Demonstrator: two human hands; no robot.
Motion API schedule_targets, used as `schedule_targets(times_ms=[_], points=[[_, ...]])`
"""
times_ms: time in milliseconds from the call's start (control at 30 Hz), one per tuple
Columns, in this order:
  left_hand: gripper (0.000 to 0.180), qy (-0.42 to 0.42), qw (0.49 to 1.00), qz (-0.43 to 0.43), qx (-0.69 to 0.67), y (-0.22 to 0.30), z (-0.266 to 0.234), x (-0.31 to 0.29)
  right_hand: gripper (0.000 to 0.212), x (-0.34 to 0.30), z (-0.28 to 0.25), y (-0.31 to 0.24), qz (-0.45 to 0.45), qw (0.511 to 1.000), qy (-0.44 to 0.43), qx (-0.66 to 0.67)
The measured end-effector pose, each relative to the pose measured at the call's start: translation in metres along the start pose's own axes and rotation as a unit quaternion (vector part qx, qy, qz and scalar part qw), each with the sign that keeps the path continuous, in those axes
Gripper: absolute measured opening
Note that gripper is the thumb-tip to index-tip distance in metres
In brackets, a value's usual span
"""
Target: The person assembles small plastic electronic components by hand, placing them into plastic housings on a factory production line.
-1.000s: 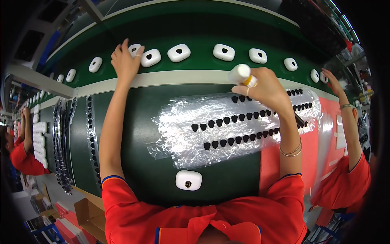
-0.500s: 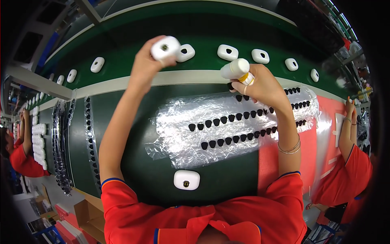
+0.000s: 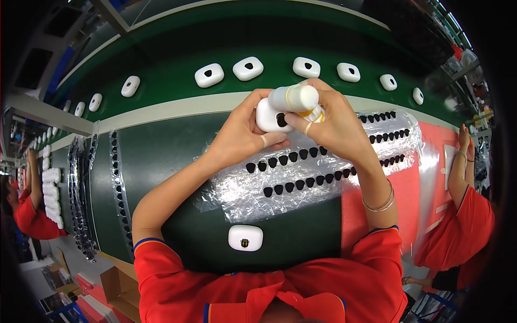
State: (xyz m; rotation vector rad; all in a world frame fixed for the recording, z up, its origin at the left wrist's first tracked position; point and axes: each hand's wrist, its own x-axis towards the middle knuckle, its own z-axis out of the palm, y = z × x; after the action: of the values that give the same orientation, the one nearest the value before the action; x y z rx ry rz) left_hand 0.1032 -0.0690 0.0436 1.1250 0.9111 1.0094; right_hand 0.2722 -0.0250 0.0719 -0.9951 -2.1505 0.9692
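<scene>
My left hand (image 3: 245, 129) is closed around a white rounded casing (image 3: 267, 117), held over the near side of the belt's rail. In my right hand (image 3: 334, 118) is a white bottle (image 3: 293, 98) with a yellow ring, tilted above the casing. The right thumb touches a small black pad (image 3: 281, 119) at the casing's recess; whether it is fully seated I cannot tell. Below my hands lies a clear plastic sheet (image 3: 242, 199) bearing rows of black pads (image 3: 293, 156). Another white casing (image 3: 245, 238), its recess dark and gold, rests on the table close to me.
Beyond the rail (image 3: 177, 106), a green belt (image 3: 177, 54) carries several white casings (image 3: 248, 69). Strips of black pads (image 3: 116, 172) hang at the left, beside stacked white pieces (image 3: 51, 188). Pink foam (image 3: 358, 215) lies to the right. Co-workers' arms (image 3: 458, 172) show at both sides.
My left hand has brought the casing from over the belt down and right to my right hand. The right thumb now meets it with the black pad. Casings on the belt have shifted slightly right.
</scene>
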Motion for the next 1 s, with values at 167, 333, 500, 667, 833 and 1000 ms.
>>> schedule_targets(times_ms=[167, 333, 500, 667, 833, 1000], points=[[0.048, -0.017, 0.999, 0.046, 0.002, -0.007, -0.004, 0.002, 0.027, -0.001, 0.002, -0.001, 0.002, 1.000, -0.009, -0.022], [0.047, -0.012, 1.000, 0.002, 0.012, 0.004, -0.013, 0.003, 0.041, -0.001, 0.006, -0.006, -0.060, 0.995, 0.084, 0.013], [0.043, -0.029, 0.998, 0.059, -0.020, 0.005, -0.025, 0.003, 0.037, -0.003, 0.010, -0.018, -0.126, 0.984, 0.041, 0.121], [0.043, -0.014, 0.999, 0.036, 0.008, 0.006, -0.028, 0.006, 0.032, 0.001, 0.007, -0.009, -0.033, 0.994, -0.016, 0.100], [0.043, 0.284, 0.790, 0.178, 0.513, -0.007, -0.104, 0.036, 0.035, -0.001, -0.011, -0.007, -0.062, 0.995, 0.070, 0.020], [0.052, 0.355, 0.646, 0.024, 0.676, -0.045, -0.197, 0.042, 0.028, 0.011, -0.019, 0.008, 0.085, 0.992, 0.012, -0.093]])
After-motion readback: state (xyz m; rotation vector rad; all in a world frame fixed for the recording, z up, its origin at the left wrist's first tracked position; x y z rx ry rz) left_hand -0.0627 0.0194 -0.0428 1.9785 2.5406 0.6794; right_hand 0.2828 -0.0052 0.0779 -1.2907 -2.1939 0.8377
